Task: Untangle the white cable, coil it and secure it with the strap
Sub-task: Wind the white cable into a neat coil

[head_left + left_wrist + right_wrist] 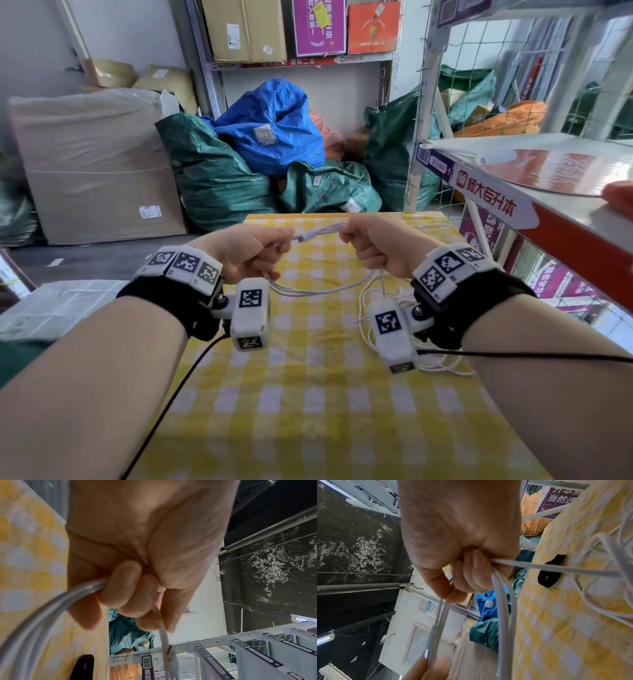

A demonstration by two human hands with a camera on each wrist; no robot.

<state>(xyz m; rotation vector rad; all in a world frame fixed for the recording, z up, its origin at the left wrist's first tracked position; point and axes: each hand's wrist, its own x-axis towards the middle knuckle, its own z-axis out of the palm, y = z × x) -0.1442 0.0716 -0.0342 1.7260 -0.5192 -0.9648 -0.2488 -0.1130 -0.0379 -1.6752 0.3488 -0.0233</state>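
While both fists, left hand (251, 251) and right hand (376, 246), grip the white cable (317, 291), we keep loops even, the strap (550, 573) near.

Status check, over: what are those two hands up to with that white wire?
Left hand and right hand both grip the white cable, loops slung between. Rest trails loose on the checked cloth. Black strap lies unused there.

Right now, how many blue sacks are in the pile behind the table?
1. The blue sack sits on top of the pile, above the green sacks, beside the shelf. Others may be hidden underneath.
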